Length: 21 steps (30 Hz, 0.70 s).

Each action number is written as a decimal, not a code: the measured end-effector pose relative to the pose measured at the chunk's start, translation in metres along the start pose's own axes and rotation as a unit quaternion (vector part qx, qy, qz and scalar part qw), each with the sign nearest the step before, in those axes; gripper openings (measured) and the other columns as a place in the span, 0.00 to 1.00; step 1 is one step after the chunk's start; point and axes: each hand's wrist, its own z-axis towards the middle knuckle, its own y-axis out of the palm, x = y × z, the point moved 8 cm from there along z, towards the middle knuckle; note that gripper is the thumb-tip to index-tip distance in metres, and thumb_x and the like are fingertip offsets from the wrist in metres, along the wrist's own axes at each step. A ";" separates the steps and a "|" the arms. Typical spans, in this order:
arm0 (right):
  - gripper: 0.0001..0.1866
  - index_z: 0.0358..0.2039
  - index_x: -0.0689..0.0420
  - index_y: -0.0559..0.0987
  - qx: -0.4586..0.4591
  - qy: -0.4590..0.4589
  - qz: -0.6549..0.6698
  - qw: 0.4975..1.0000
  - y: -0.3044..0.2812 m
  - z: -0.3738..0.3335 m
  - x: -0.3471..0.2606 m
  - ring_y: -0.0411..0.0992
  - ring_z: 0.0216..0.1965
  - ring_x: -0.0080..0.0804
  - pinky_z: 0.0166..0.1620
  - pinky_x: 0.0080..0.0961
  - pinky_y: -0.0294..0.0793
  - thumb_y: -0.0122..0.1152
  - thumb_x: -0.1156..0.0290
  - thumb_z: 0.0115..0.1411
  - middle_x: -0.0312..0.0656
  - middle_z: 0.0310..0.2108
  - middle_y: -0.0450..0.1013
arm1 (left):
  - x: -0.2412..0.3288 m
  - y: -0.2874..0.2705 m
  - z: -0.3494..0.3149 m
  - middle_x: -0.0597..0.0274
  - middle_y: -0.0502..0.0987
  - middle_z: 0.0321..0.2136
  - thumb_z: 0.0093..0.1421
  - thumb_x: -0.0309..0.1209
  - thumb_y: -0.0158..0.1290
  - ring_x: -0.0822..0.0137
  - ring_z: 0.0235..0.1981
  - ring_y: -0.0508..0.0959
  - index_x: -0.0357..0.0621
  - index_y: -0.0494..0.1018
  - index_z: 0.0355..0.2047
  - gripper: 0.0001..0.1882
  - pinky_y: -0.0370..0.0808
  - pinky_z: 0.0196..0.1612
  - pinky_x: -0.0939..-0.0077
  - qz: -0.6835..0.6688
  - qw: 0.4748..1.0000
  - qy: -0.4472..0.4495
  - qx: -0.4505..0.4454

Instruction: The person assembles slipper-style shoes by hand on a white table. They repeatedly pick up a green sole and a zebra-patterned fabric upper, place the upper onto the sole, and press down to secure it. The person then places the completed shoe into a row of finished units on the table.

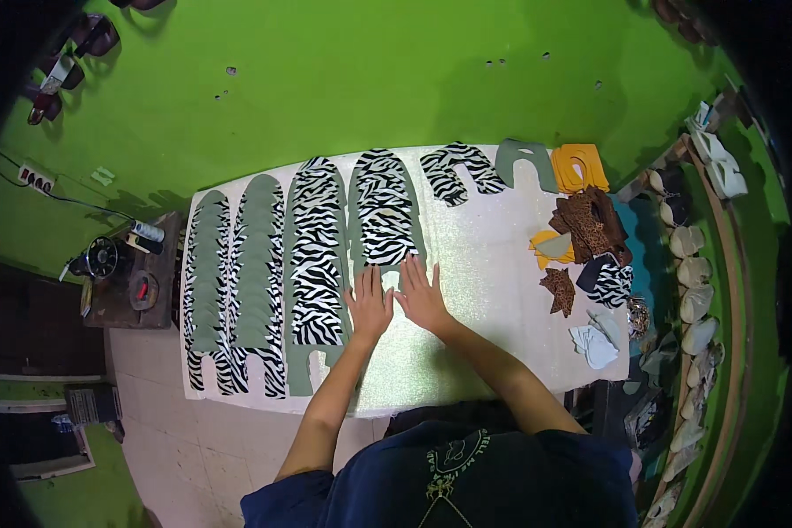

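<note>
- Two bare hands lie flat on the white table (493, 264), side by side, near its middle. The left hand (370, 304) and the right hand (424, 295) both have the fingers stretched out and a little spread, palms down; neither one grips anything.
- The fingertips of both hands reach the lower end of a column of zebra-print pieces (383, 211) that lie overlapped on a grey-green backing. Whether the fingertips press on the last piece or only on the table beside it is hard to tell, because the hands cover that spot.
- To the left of this column there is a second zebra column (317, 255), longer, and then two columns of grey-green pieces (255, 264) with zebra edges showing at their sides. How many pieces are in each column cannot be counted, as they overlap closely.
- At the far edge lies a loose zebra-print piece (458, 172), a grey-green cut-out (524, 158) and orange cut-outs (579, 165).
- On the right side of the table is a heap of leopard-print pieces (590, 224), with a few pale blue pieces (594, 343) nearer to the person.
- At the right rim a rack with pale shoe forms (691, 273) bends with the lens, and its lower part is dark and unclear.
- At the left, a small dark sewing machine (101, 257) stands on a brown stand; its details are too small to make out.
</note>
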 end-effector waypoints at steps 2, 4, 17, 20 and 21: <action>0.34 0.57 0.67 0.52 -0.019 0.003 0.015 1.000 0.002 -0.001 0.002 0.37 0.64 0.41 0.58 0.57 0.31 0.37 0.52 0.59 0.52 0.62 0.41 | -0.004 0.008 -0.002 0.56 0.60 0.54 0.56 0.41 0.43 0.60 0.55 0.58 0.38 0.56 0.55 0.29 0.51 0.51 0.55 -0.025 0.999 -0.019 -0.032; 0.35 0.57 0.67 0.51 -0.023 0.003 0.014 1.000 0.004 -0.001 0.002 0.38 0.63 0.41 0.58 0.57 0.31 0.37 0.51 0.59 0.52 0.61 0.41 | -0.005 0.012 -0.004 0.55 0.57 0.56 0.56 0.41 0.41 0.60 0.57 0.55 0.38 0.54 0.56 0.30 0.48 0.54 0.53 -0.036 0.998 -0.025 -0.051; 0.35 0.57 0.66 0.51 -0.009 0.000 0.005 1.000 0.001 -0.001 0.000 0.40 0.63 0.41 0.58 0.55 0.35 0.41 0.54 0.58 0.52 0.61 0.43 | -0.006 0.026 -0.005 0.51 0.47 0.60 0.58 0.39 0.37 0.57 0.61 0.48 0.35 0.48 0.58 0.31 0.38 0.59 0.49 -0.069 0.989 -0.047 -0.119; 0.34 0.56 0.68 0.51 -0.012 -0.009 0.007 1.000 0.000 -0.001 0.000 0.40 0.63 0.44 0.58 0.55 0.38 0.43 0.56 0.58 0.54 0.60 0.44 | -0.004 0.024 -0.003 0.50 0.47 0.60 0.59 0.37 0.36 0.55 0.61 0.50 0.34 0.48 0.58 0.30 0.43 0.59 0.53 -0.068 0.990 -0.040 -0.118; 0.34 0.56 0.68 0.52 -0.020 -0.007 0.030 0.999 -0.001 0.001 0.000 0.40 0.63 0.45 0.58 0.54 0.39 0.43 0.56 0.58 0.55 0.60 0.44 | -0.005 0.023 -0.003 0.50 0.47 0.60 0.59 0.37 0.36 0.55 0.61 0.50 0.34 0.48 0.58 0.29 0.43 0.60 0.54 -0.082 0.989 -0.043 -0.115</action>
